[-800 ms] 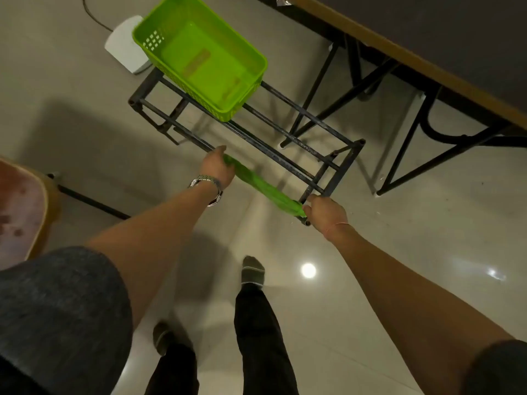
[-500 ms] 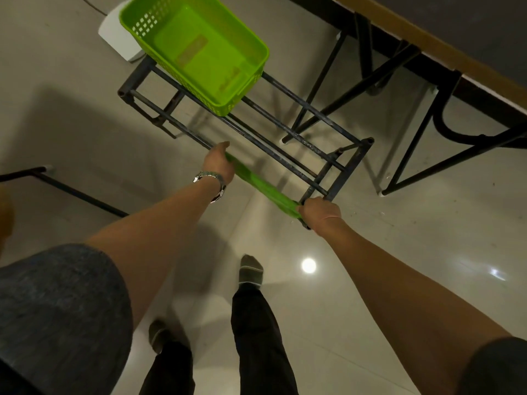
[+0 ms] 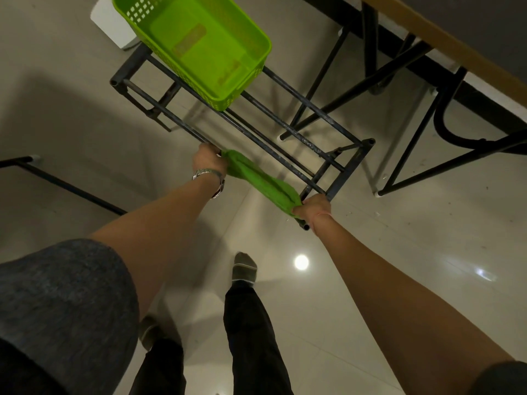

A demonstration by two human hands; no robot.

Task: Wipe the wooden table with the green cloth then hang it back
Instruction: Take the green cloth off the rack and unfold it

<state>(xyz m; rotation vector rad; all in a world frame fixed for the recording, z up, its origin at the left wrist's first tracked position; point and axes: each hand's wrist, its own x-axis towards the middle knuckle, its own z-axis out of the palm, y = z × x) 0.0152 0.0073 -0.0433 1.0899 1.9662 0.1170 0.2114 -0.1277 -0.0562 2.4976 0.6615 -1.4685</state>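
Note:
The green cloth [image 3: 261, 181] lies stretched along the near top rail of a black metal rack [image 3: 296, 139]. My left hand [image 3: 207, 159], with a wristwatch, grips the cloth's left end. My right hand [image 3: 315, 208] grips its right end at the rack's near right corner. The cloth sags and bunches between the two hands. The wooden table [image 3: 445, 38] shows as a tan edge with a dark top at the upper right.
A bright green plastic basket [image 3: 196, 44] sits on the rack's far left part. A white object [image 3: 114, 21] lies on the floor behind it. Black table legs [image 3: 399, 67] stand to the right, another black bar [image 3: 65, 186] at left. My feet [image 3: 243, 269] are on the glossy tiled floor.
The view has shifted closer to the rack. The cloth now looks thicker and more bunched on the rail, with both hands still holding its ends.

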